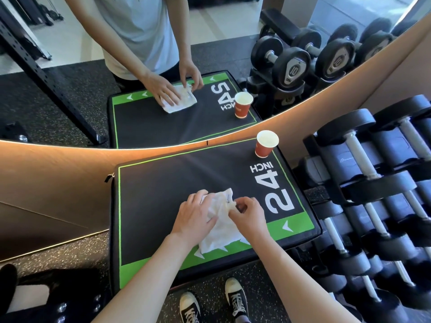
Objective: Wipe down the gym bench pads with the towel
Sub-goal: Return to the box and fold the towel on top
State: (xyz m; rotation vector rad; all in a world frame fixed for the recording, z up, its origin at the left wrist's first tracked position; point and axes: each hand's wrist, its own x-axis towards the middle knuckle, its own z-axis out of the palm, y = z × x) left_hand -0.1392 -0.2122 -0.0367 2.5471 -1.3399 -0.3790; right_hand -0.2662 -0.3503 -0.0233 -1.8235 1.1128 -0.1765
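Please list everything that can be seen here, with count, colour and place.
pad: one, black with green border, marked 24 INCH, centre
towel: one, white, crumpled on the pad's near part
cup: one, red paper, pad's far right corner
dumbbells: many, black, on a rack at right
mirror: one, behind the pad, reflects the scene
shoes: two, black with white toes, on speckled floor
left hand: rests on the towel
right hand: pinches the towel

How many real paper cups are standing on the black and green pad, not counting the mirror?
1. The red paper cup stands on the far right corner of the pad, near the mirror. The second cup seen above is only its reflection.
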